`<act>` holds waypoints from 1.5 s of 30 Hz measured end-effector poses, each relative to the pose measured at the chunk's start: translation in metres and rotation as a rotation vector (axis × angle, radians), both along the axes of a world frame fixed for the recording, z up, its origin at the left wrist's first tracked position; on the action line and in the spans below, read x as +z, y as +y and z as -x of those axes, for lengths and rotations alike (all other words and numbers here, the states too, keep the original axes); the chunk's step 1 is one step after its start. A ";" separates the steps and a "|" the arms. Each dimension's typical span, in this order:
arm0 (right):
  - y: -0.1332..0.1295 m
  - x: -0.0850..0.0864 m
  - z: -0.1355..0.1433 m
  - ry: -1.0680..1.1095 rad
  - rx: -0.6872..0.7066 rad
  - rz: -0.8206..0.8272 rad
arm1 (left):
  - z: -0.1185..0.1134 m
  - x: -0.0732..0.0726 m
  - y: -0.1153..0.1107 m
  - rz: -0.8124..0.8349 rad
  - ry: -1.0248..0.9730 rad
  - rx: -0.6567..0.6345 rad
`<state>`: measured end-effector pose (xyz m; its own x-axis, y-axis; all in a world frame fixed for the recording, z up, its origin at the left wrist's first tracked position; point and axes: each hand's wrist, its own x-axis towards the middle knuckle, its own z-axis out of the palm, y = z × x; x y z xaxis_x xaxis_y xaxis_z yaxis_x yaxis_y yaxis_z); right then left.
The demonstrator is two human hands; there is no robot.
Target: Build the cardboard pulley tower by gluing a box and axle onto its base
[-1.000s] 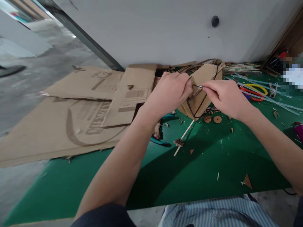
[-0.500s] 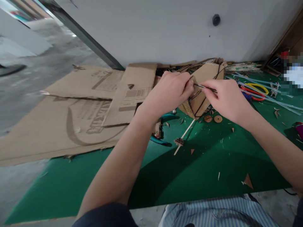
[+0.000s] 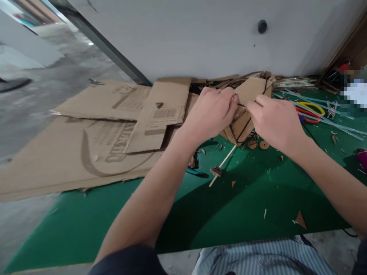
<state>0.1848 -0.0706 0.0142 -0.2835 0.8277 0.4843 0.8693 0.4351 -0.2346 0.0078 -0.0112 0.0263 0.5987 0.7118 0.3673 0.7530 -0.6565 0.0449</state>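
My left hand (image 3: pixel 213 110) is closed in a pinch at the upper left of a cardboard piece (image 3: pixel 250 89), its fingertips on one end of a thin dark strand (image 3: pixel 241 104). From the right, my right hand (image 3: pixel 275 118) pinches the other end of that strand, close to the left fingertips. Below my hands, dark lines cross the lower part of the cardboard piece. A thin wooden stick (image 3: pixel 228 156) runs down from its lower tip through a small brown bundle (image 3: pixel 216 171). What lies inside my fingers is hidden.
Flat cardboard sheets (image 3: pixel 106 145) cover the left of the green table (image 3: pixel 229 221). Two round discs (image 3: pixel 264 144), scissors with red and yellow handles (image 3: pixel 311 110), and clear strips (image 3: pixel 341 126) lie right. Teal-handled pliers (image 3: pixel 197 173) sit beside my left wrist.
My left hand has shifted slightly right. My right hand has turned a little and its fingers have closed in nearer the left fingertips, with a shorter stretch of strand showing between them.
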 end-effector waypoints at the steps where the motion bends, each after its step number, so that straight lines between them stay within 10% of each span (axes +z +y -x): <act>1: 0.001 0.000 0.001 -0.001 -0.014 0.021 | 0.000 -0.001 0.000 0.000 -0.007 -0.001; 13: 0.005 0.006 0.002 0.207 0.002 0.188 | -0.002 -0.005 0.000 0.006 0.017 0.017; 24: -0.008 0.009 0.013 -0.198 -0.125 0.100 | 0.001 -0.007 0.006 -0.051 -0.016 -0.036; 37: 0.011 0.017 0.013 0.236 -0.110 0.307 | -0.002 -0.010 0.003 -0.031 -0.072 0.044; 45: 0.009 0.023 0.013 0.132 -0.089 0.246 | -0.002 -0.009 0.003 -0.036 -0.037 0.034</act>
